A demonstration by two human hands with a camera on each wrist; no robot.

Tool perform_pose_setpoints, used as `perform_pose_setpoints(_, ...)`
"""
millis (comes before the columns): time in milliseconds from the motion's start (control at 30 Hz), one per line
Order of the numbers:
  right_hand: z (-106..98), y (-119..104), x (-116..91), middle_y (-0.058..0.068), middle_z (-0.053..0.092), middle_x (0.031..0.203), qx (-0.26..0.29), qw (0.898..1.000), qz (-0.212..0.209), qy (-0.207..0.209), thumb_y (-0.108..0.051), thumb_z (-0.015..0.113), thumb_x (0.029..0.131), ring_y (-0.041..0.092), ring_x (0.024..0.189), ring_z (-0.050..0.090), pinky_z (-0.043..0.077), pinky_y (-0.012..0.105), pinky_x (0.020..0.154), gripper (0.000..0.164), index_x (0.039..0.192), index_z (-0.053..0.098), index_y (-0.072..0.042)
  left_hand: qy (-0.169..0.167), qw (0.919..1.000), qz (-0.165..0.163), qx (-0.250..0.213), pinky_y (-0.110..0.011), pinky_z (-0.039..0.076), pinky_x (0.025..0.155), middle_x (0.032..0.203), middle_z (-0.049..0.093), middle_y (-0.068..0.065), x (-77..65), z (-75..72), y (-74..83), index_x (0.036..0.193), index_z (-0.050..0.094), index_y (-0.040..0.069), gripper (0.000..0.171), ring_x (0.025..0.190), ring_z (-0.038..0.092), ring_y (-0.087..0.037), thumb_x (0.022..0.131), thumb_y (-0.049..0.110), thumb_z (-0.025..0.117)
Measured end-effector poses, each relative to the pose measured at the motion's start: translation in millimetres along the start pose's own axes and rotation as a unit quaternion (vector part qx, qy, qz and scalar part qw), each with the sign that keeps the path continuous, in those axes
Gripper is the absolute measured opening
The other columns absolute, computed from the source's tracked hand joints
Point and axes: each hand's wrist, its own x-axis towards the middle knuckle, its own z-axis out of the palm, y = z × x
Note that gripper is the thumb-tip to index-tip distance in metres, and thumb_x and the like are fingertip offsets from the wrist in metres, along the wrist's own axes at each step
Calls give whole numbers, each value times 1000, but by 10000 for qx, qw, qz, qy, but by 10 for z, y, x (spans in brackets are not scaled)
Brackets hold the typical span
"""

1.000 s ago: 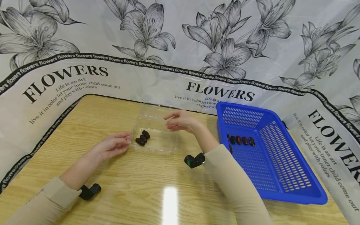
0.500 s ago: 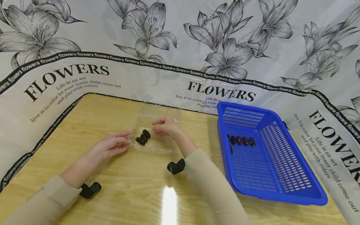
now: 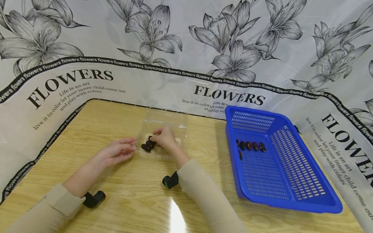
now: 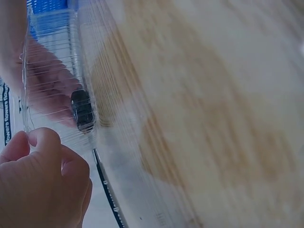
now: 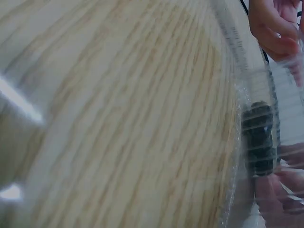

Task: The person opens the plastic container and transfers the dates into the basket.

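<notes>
A clear plastic box point(image 3: 181, 127) with its lid raised stands on the table, several dark brown dates point(image 3: 146, 147) lying in its left part. My left hand point(image 3: 118, 151) pinches the box's left rim between thumb and forefinger, as the left wrist view shows of the hand point(image 4: 45, 175). My right hand point(image 3: 166, 139) reaches inside, thumb and fingers pinching the farthest date of the row. Through the ribbed wall, the right wrist view shows the dates point(image 5: 259, 140) with right fingertips point(image 5: 273, 190) right against them; the fingers partly hide the gripped date.
On the right stands a blue slotted basket point(image 3: 303, 207), with several glossy reddish-brown dates point(image 3: 248, 146) set in a row along its left end. A flower-printed cloth point(image 3: 163, 84) rises behind the wooden table point(image 3: 131, 200).
My right hand has moved left and down from above the box's right side to the dates, its fingers closing on one. The left hand stays at the rim.
</notes>
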Motion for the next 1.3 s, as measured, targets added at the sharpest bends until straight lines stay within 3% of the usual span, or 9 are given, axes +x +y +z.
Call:
perform_pose_setpoints(233, 58, -25, -6, 10, 68, 103, -1000, 9946, -219, 139, -12, 74, 80, 21, 95, 62, 51, 26, 77, 30, 107, 69, 0, -21, 10000, 8, -39, -20, 47, 72, 94, 53, 1, 4, 17, -6, 146, 9, -5, 68, 79, 55, -8, 90, -11, 46)
perform_pose_setpoints(433, 60, -24, -12, 9, 68, 104, -1137, 9931, -288, 67, -11, 72, 82, 22, 98, 61, 52, 28, 79, 23, 103, 71, -1, -45, 10000, -27, -44, -20, 47, 72, 95, 52, 1, 12, -1, -6, 147, 9, -4, 67, 80, 55, -8, 91, -10, 46)
perform_pose_setpoints(767, -37, -74, -24, 10, 64, 96, -274, 9989, 180, -323, -6, 67, 85, 18, 75, 60, 50, 23, 60, 21, 105, 68, -2, -27, 9999, -51, -128, -19, 48, 73, 95, 53, 0, -22, 16, 16, 146, 10, -4, 70, 79, 55, -9, 89, -11, 50)
perform_pose_setpoints(967, -168, -123, -44, 15, 62, 101, 657, 9952, 387, -609, -1, 63, 87, 18, 71, 59, 53, 29, 65, 23, 109, 64, 3, -6, 9999, -85, -120, -19, 48, 74, 95, 53, 0, -28, 22, 20, 146, 10, -4, 71, 79, 56, -9, 88, -11, 51)
perform_pose_setpoints(1300, -502, -303, -107, 19, 61, 109, 1247, 9843, 462, -1158, -2, 59, 90, 23, 81, 60, 51, 40, 85, 29, 119, 59, 2, -85, 10000, -16, 33, -19, 47, 76, 99, 52, 1, -25, -1, 4, 146, 9, -4, 77, 83, 54, -8, 87, -7, 57)
